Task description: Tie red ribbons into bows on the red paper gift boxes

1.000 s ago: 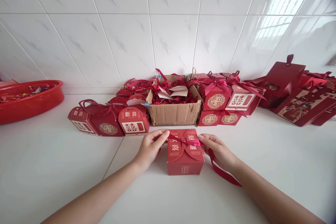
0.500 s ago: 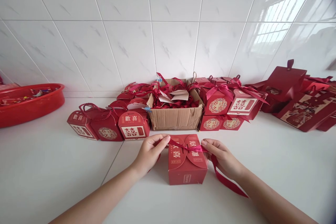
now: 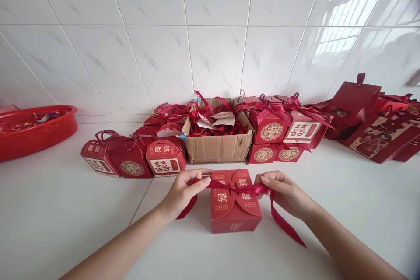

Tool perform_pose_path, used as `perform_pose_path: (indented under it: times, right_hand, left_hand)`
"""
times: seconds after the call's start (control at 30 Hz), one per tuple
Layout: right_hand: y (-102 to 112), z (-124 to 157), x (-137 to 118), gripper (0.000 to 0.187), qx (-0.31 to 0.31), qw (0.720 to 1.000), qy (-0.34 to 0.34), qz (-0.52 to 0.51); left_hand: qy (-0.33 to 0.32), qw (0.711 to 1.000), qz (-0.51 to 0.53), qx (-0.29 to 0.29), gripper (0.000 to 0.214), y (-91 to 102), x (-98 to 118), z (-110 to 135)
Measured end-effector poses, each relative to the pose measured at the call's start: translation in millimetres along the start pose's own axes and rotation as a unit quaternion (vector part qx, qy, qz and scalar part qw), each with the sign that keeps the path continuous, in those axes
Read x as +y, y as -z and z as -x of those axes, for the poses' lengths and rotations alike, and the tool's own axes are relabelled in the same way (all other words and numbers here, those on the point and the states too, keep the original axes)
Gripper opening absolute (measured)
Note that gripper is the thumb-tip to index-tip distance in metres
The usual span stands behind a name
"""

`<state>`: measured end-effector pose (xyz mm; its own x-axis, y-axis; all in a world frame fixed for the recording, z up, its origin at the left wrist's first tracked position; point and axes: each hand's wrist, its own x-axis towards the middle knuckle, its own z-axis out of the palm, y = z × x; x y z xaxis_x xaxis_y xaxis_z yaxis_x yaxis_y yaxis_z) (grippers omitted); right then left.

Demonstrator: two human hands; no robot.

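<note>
A red gift box point(image 3: 234, 221) with curved interlocking flaps stands on the white counter in front of me. Across its top runs a dark red satin ribbon point(image 3: 243, 189), crossed at the middle of the flaps. My left hand point(image 3: 185, 190) pinches one side of the ribbon just left of the box, and a loose end hangs below that hand. On the other side my right hand point(image 3: 282, 190) is closed on the ribbon near the box's right edge. From there the right tail point(image 3: 287, 226) trails down to the counter.
Behind the box sits a cardboard carton point(image 3: 218, 148) filled with red ribbons. Several red boxes point(image 3: 166, 157) stand left of it; ribbon-tied boxes point(image 3: 272, 131) are stacked to its right. A red basin point(image 3: 62, 127) is far left, and dark red gift bags point(image 3: 356, 100) lie far right.
My hands have moved slightly apart, drawing the ribbon wider across the box top. The box has tipped or turned a little. The view has shifted slightly.
</note>
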<state>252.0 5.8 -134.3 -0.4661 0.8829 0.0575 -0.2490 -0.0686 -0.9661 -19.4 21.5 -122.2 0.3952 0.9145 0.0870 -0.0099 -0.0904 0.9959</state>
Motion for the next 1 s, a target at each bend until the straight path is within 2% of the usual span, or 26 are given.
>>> perform_pose_path:
  times: [0.2, 0.37, 0.67, 1.0]
  right_hand:
    - [2, 7, -8, 0.038, -0.036, 0.998, 0.027, -0.036]
    - [-2, 12, -10, 0.032, -0.028, 0.997, 0.038, -0.066]
    - [1, 6, -8, 0.030, -0.011, 0.993, 0.046, -0.109]
    - [4, 6, -2, 0.033, -0.005, 0.994, 0.058, -0.087]
  left_hand:
    - [0.003, 0.999, -0.029, -0.025, 0.043, -5.1, 5, 2]
    - [-0.001, 0.999, -0.052, 0.004, 0.045, -6.1, 3, 3]
    - [-0.022, 0.994, -0.103, 0.000, 0.046, -1.6, 2, 1]
    - [-0.002, 0.995, -0.096, 0.026, 0.047, 3.1, 9, -3]
